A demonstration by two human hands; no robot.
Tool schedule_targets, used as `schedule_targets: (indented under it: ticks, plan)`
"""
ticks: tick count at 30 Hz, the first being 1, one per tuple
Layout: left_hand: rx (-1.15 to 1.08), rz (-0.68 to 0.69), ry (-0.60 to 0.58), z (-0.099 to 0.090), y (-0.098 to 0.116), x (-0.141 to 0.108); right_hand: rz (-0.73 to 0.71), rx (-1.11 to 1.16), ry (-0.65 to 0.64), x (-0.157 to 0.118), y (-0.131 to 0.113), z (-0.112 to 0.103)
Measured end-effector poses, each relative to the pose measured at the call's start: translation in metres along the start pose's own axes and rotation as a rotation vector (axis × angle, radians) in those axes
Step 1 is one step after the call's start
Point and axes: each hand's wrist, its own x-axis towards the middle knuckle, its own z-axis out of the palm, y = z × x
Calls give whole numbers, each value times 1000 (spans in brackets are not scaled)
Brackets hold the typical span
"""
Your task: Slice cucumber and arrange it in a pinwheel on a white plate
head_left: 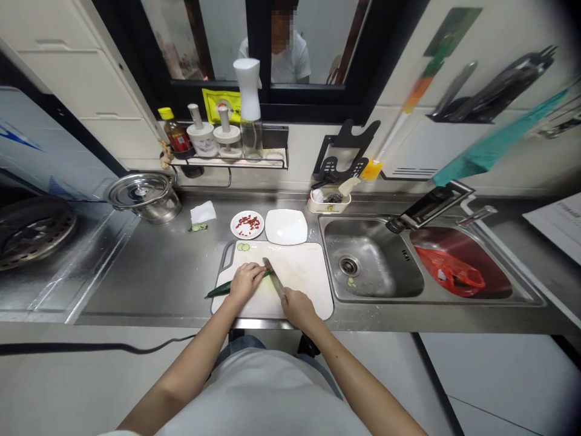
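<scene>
A white cutting board [308, 278] with a grey edge lies on the steel counter in front of me. My left hand [245, 283] presses down on a dark green cucumber [219, 290], which lies slanted across the board's left side. My right hand [297, 307] is closed round the handle of a knife [275, 280], whose blade points up and left, its tip beside the left fingertips at the cucumber's right end. Two pale cucumber slices [244, 247] rest at the board's upper left. Behind the board are a round plate [234, 226] of chopped red pieces and a bare white plate [285, 226].
A lidded steel pot [157, 203] and a white paper [203, 212] stand and lie to the left. On the right is a double sink [376, 248], with a red bag [454, 272] in its far basin. A rack [227, 162] holds bottles on the wall.
</scene>
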Motion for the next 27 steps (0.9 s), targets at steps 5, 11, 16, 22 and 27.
schedule_targets:
  ticks: [5, 11, 16, 22, 27]
  plan:
    - [6, 8, 4, -1, 1, 0, -10, 11, -19, -8, 5, 0]
    - [-5, 1, -12, -3, 2, 1, -4, 3, -3, 1, 1, -1]
    - [-9, 20, 2, -2, 1, 1, -26, -13, 25, 9, -5, -3]
    - [-16, 7, -14, -1, -1, 2, -36, -15, 51, 19, -12, -4]
    - [-16, 8, -16, -1, -1, 2, -24, -21, 40, 12, -9, -2]
